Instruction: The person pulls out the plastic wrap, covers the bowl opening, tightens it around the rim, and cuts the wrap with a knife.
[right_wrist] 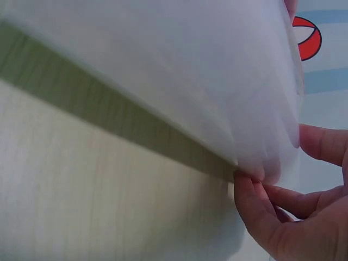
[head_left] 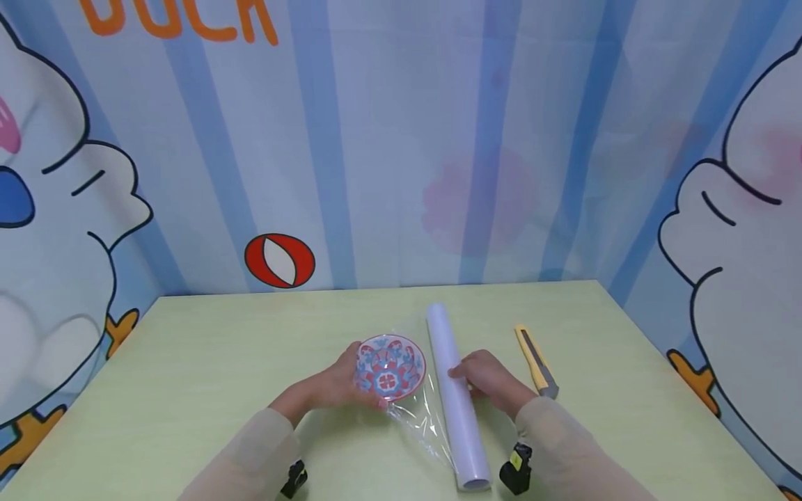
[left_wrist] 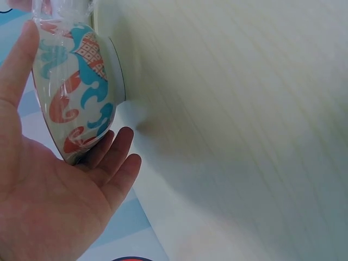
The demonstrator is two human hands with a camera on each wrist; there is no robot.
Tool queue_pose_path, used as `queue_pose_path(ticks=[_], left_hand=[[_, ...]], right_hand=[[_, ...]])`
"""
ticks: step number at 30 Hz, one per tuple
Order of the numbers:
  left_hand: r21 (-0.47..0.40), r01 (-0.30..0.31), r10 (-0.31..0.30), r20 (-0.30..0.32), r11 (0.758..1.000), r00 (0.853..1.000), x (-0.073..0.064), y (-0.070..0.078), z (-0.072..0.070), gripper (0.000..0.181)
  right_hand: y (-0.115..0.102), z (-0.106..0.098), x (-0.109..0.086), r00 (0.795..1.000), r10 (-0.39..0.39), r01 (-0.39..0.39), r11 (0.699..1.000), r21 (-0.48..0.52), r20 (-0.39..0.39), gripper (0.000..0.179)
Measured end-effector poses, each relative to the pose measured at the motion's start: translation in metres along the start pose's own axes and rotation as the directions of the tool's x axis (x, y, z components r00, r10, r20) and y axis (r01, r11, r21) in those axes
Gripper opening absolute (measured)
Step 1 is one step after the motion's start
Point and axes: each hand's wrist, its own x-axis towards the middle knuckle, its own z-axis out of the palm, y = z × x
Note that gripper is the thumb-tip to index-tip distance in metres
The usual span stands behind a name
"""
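Note:
My left hand [head_left: 341, 379] holds a patterned bowl [head_left: 390, 367] with red and blue motifs by its side, its inside turned toward the head camera. In the left wrist view, clear plastic film covers part of the bowl's [left_wrist: 81, 92] outer wall, and the fingers [left_wrist: 117, 163] lie along its lower edge. From the bowl, transparent film [head_left: 422, 421] stretches to a long whitish roll of plastic wrap [head_left: 456, 403]. My right hand [head_left: 491, 379] grips this roll from its right side, thumb on top. In the right wrist view, fingertips [right_wrist: 247, 190] press under the roll's edge.
A yellow and grey utility knife [head_left: 536, 362] lies on the pale table [head_left: 250, 348], right of my right hand. A striped blue backdrop [head_left: 401, 139] with cartoon figures stands behind the table and along both sides.

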Motion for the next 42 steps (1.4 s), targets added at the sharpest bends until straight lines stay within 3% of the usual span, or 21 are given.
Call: queue_pose_path(ticks=[4,9,19,35,42], left_hand=[[0.001,-0.017,0.017,0.008,1.000,1.000,0.000,0.001,-0.001,0.106],[-0.003,-0.030,0.030,0.023,1.000,0.999,0.001,0.000,-0.002,0.105],[-0.019,-0.012,0.012,0.020,1.000,1.000,-0.001,-0.002,-0.003,0.107],[-0.021,0.013,-0.013,0.015,1.000,1.000,-0.004,-0.005,-0.001,0.111],[-0.014,0.004,-0.003,0.021,1.000,1.000,-0.007,-0.003,-0.003,0.110]], right_hand=[[-0.003,-0.004,-0.004,0.999,-0.015,0.013,0.998,-0.068,-0.032,0.026],[-0.002,-0.011,-0.005,1.000,0.001,-0.002,0.998,-0.057,-0.020,0.026],[0.003,-0.018,-0.007,0.999,0.009,-0.013,0.996,-0.084,-0.048,0.032],[0.008,-0.021,-0.011,0.998,0.002,-0.012,0.988,-0.157,-0.068,0.027],[0.014,-0.023,-0.011,1.000,0.027,-0.028,0.984,-0.178,-0.008,0.049]])
